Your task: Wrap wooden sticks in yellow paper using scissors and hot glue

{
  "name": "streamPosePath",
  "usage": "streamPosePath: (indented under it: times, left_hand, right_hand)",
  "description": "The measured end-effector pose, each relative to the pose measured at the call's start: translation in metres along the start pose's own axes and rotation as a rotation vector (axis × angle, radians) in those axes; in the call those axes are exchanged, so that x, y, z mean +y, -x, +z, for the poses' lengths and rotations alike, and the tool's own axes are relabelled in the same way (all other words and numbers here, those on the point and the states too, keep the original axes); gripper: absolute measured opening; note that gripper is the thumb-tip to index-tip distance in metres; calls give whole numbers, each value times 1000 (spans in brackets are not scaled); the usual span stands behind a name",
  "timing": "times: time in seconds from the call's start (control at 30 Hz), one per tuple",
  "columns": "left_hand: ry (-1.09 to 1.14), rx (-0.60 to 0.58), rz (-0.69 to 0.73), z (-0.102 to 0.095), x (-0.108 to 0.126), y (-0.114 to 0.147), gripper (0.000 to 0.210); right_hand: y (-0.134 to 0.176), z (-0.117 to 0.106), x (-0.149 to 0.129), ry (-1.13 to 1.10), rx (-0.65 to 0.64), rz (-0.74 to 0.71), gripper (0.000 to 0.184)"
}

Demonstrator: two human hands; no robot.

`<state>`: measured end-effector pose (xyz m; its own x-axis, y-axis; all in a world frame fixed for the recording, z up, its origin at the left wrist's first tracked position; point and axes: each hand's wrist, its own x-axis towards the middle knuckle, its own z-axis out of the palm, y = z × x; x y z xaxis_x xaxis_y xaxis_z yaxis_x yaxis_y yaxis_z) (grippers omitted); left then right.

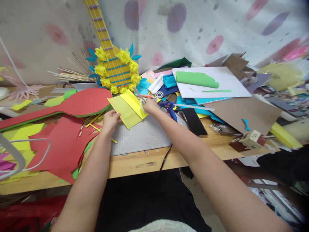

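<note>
Between my hands is a folded yellow sheet [127, 111], perhaps crepe paper or thin foam, tilted above a grey cutting mat [147, 135]. My left hand [111, 120] pinches its lower left edge between thumb and fingers. At the sheet's right side, my right hand [150, 106] is closed around the pale handles of a pair of scissors [142, 102]. The blades point away from me near the sheet's far edge and are partly hidden, so I cannot tell whether they are cutting. A blue hot glue gun [171, 109] lies just right of my right hand, with a glue stick in its back.
A yellow paper guitar [116, 69] with yellow flowers leans on the wall behind. A red guitar-shaped cutout [89, 101] and red scraps [64, 145] lie left. To the right are a black phone [194, 120], white board [227, 82], brown cardboard [243, 111] and small box [252, 139].
</note>
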<state>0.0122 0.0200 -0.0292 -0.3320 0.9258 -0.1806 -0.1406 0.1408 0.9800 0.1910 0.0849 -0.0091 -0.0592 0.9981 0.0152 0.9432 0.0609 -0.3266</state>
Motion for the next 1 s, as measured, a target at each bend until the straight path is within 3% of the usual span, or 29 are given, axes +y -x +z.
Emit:
streamPosePath:
  times: [0.1,0.6,1.0]
  left_hand:
    - [12,13,4,3,-1,0,9]
    - [99,73,-30,18,-10,-6,11]
    - [106,112,-24,19,-10,-4,6]
  right_hand:
    - [-1,-13,4,-117,47,78,34]
    - [-10,-51,-5,-202,140,-21,23]
    - [-24,-38,-6,-107,139,-1,27]
